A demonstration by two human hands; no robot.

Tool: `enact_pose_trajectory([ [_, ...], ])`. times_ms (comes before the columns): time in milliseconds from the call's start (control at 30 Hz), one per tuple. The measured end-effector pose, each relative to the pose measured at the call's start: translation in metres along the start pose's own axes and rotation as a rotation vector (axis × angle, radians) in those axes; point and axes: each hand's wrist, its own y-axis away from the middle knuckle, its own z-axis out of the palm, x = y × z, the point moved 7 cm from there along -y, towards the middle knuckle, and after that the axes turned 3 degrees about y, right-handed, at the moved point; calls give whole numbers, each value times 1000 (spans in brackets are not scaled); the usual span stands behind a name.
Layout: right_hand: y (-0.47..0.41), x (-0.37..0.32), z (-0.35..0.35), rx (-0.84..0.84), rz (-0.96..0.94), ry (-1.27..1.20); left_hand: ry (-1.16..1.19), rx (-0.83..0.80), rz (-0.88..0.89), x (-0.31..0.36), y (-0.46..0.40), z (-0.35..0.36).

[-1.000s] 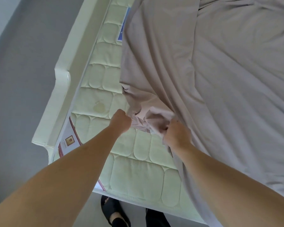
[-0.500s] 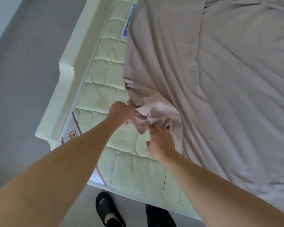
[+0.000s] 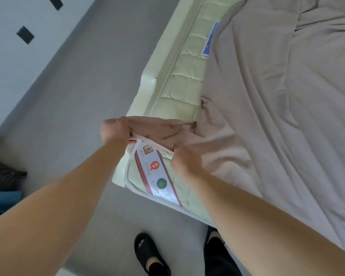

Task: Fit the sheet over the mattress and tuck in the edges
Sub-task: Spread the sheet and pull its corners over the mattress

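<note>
Black slippers (image 3: 152, 255) stood on the grey floor (image 3: 84, 80) below two bare forearms. Left hand (image 3: 114, 130) and right hand (image 3: 184, 162) each gripped the taupe fitted sheet (image 3: 267, 108) by its bunched corner, held above the pale green quilted mattress (image 3: 184, 90) corner and its printed label (image 3: 157, 172). Beyond, rumpled sheet covered the bed.

The mattress label (image 3: 157, 172) shows emblems, its print too blurred to read.
</note>
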Motion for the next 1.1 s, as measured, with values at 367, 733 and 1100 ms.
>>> enact_pose_trajectory([
  [367, 40, -114, 133, -488, -65, -28, -1228, -353, -70, -189, -58, -138],
  [733, -44, -88, 94, -116, -34, 121, -549, -416, 18, -199, -84, -36],
  [1100, -67, -85, 128, -180, -88, 233, -803, -262, 175, -215, -125, -49],
])
